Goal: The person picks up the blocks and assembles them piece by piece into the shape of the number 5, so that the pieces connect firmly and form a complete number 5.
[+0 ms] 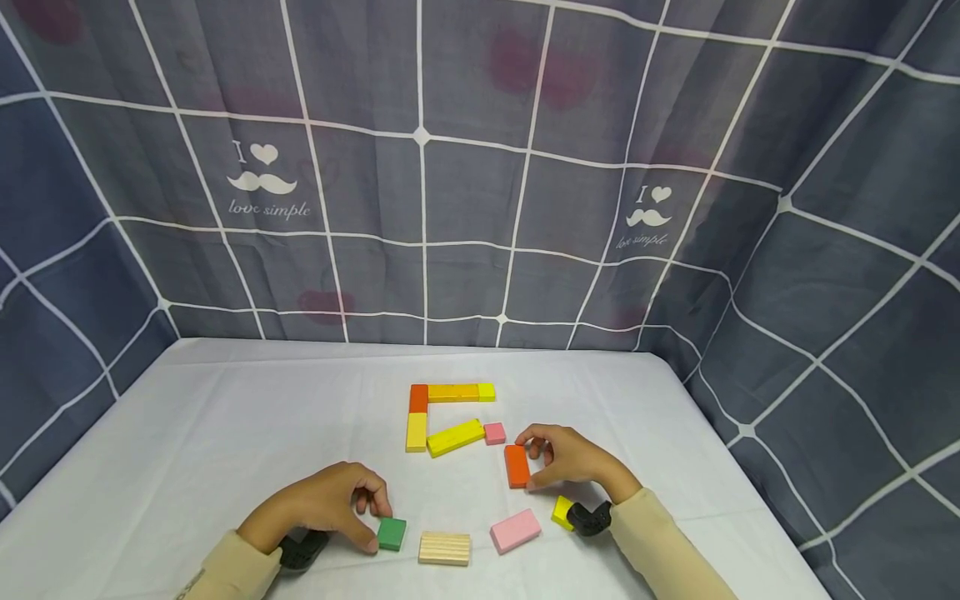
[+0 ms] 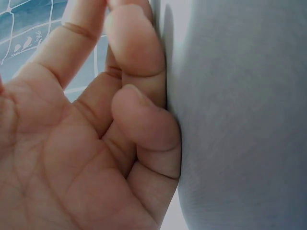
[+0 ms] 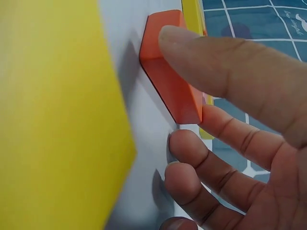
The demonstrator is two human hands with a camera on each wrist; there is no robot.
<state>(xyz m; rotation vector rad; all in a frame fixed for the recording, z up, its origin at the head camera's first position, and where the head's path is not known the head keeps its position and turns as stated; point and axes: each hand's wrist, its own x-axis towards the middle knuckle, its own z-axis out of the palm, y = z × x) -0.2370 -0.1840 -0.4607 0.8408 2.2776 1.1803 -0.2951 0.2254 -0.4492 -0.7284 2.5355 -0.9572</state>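
Note:
In the head view, my right hand (image 1: 572, 454) pinches an orange block (image 1: 517, 467) lengthwise, index finger at its far end and thumb at its near end. The right wrist view shows the same orange block (image 3: 175, 81) on the white cloth, thumb over one end, other fingers curled below. My left hand (image 1: 333, 500) is at a green block (image 1: 392, 533), thumb and index fingertip at its left side and far edge. The left wrist view shows the left hand's palm (image 2: 62, 158) and curled fingers against the cloth; the green block is hidden there.
Joined blocks lie beyond: red (image 1: 418, 398), orange-yellow (image 1: 453, 392), small yellow (image 1: 487, 392), yellow (image 1: 416, 432), a slanted yellow (image 1: 455, 437) and small pink (image 1: 494, 433). Nearer lie a ridged wooden block (image 1: 444, 548), a pink block (image 1: 515, 531) and a yellow block (image 1: 562, 512) by the right wrist.

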